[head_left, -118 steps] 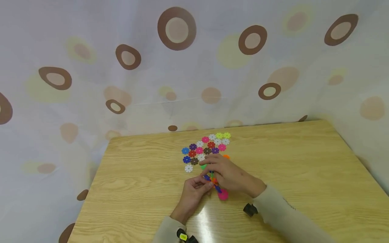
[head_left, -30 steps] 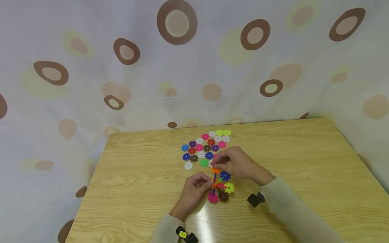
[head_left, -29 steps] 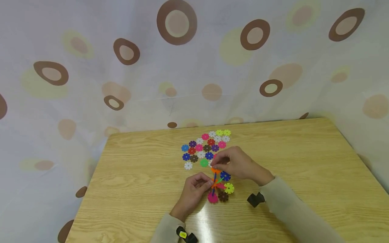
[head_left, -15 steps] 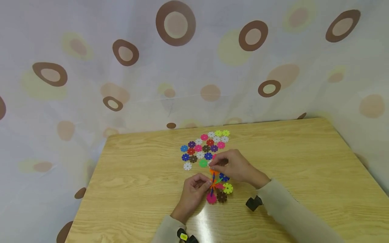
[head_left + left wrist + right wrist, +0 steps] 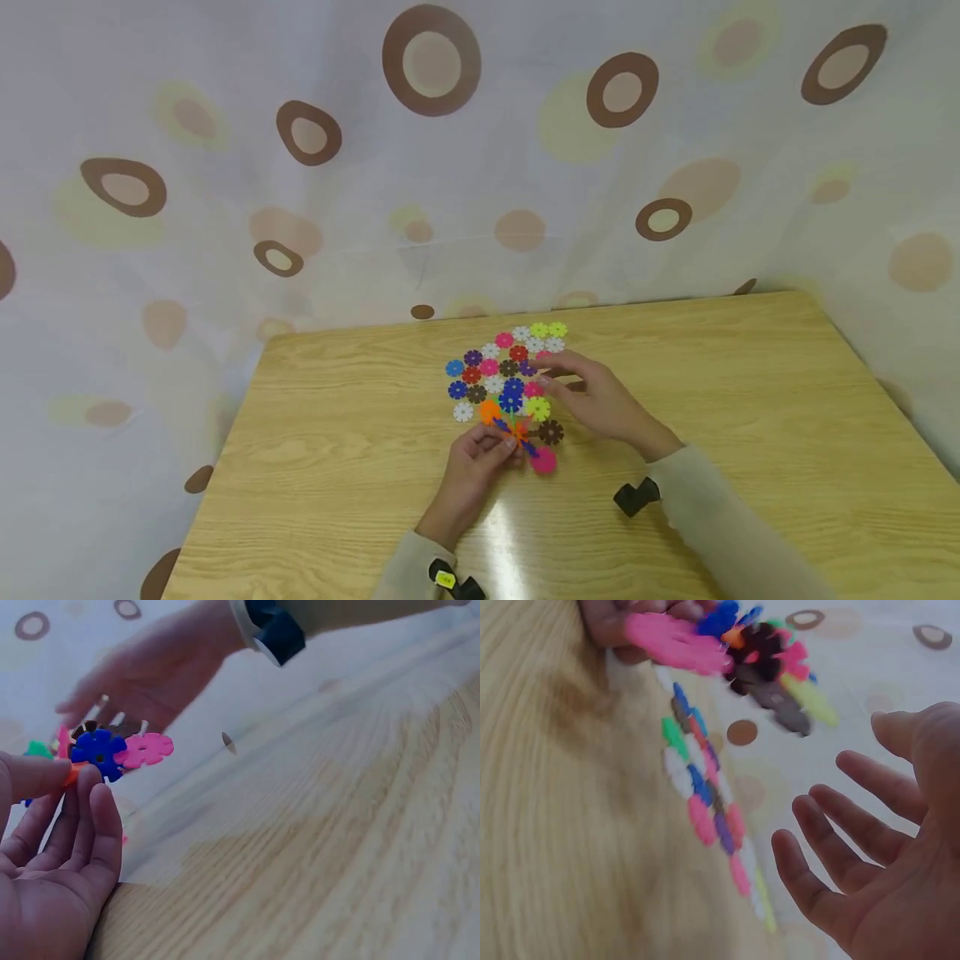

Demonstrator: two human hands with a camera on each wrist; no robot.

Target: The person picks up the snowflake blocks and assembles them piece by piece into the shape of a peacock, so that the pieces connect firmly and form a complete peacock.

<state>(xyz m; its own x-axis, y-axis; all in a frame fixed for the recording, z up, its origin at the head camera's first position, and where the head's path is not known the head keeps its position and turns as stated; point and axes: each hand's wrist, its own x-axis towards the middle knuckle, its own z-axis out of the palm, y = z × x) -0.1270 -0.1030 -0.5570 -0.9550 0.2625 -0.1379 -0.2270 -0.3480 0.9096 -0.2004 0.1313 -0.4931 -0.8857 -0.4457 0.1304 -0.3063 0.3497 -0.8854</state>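
My left hand (image 5: 467,477) pinches a cluster of interlocking snowflake discs by its orange middle disc (image 5: 519,431), between thumb and fingers. Arms fan out from that middle to an orange disc (image 5: 491,412), a blue disc (image 5: 512,401), a yellow disc (image 5: 537,408), a brown disc (image 5: 551,432) and a pink disc (image 5: 544,461). Just to the right of the cluster, my right hand (image 5: 603,404) holds nothing. In the right wrist view its fingers (image 5: 832,847) are spread and apart from the cluster, which is blurred there. The left palm partly hides the cluster's near side.
Loose snowflake discs in several colours lie flat on the wooden table (image 5: 337,467) beyond the hands, among them a white disc (image 5: 463,412) and a light blue disc (image 5: 454,367). A patterned curtain (image 5: 360,208) hangs along the table's far edge.
My right hand has let go of the cluster's orange outer disc and drawn off to the right. In my left hand the cluster has turned counterclockwise, its orange disc now upper left.
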